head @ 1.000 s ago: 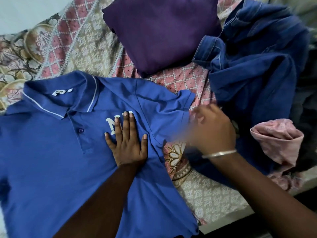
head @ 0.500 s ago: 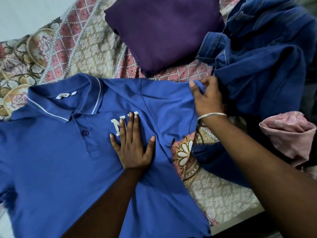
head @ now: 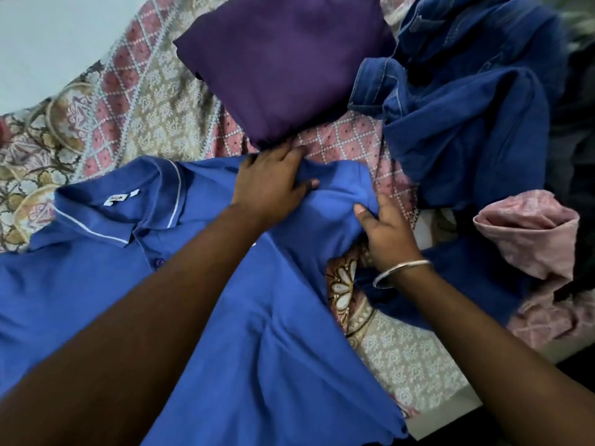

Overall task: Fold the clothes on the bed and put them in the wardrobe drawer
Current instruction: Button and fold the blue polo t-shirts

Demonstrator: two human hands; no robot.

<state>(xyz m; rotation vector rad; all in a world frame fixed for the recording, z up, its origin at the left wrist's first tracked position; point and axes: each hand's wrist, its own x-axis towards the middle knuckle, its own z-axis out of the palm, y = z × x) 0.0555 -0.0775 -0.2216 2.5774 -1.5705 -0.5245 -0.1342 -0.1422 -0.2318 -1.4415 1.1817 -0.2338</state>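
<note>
though spread flat on the bed at left, polo not yet folded; left hand gripping its shoulder, right hand pinching the sleeve. purple garment looks already folded; denim heap and pink cloth still waiting. no drawer in view.

Bare forearms, with a thin silver bangle on the right wrist.

Polo shirt on bed, folded garment behind
</note>
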